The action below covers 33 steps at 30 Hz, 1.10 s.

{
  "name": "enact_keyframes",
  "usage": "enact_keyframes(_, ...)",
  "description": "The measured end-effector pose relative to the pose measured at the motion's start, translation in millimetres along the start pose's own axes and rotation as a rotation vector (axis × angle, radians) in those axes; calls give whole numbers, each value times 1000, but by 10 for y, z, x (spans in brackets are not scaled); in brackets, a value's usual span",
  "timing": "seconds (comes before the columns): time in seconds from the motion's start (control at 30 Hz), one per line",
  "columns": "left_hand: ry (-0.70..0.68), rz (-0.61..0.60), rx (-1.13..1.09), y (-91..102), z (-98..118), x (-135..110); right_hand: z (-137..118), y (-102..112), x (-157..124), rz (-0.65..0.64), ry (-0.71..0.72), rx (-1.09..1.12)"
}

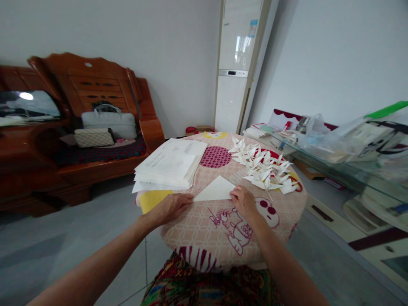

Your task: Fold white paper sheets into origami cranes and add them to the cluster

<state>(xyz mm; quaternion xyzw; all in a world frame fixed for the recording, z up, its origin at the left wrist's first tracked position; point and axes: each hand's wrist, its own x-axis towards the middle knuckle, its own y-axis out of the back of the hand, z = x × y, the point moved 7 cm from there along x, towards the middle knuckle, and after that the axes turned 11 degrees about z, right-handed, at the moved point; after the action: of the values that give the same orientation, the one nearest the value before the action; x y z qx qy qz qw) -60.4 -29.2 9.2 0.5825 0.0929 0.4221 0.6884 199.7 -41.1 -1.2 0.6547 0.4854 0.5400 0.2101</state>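
The folded paper (pixel 215 191) lies on the counter (pixel 191 227), near and right of the paper stack (pixel 172 161). My right hand (pixel 245 200) pinches its right corner; my left hand (pixel 174 207) touches the left, though I cannot tell its grip. Uneven pulling could skew the fold.

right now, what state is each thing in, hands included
white paper triangle, flat, apparently folded
left hand, fingers extended at the triangle's left corner
right hand, fingers curled at its right corner, seemingly pinching it
paper stack, piled flat, slightly uneven
origami cranes, folded, clustered together
patterned tablecloth, spread out
gray handbag, upright, handle raised
floor-standing air conditioner, upright; on or off unclear
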Motion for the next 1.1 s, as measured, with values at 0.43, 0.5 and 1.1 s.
enact_keyframes(0.43,315,172,-116,-339,-63,1230,18,-83,180,24,-44,-1)
enact_keyframes(0.5,337,182,-142,-429,-101,1242,46,-136,189,27,-37,5)
enact_keyframes(1.1,314,253,-474,-442,-122,1069,84,-191,136,81,-39,91)
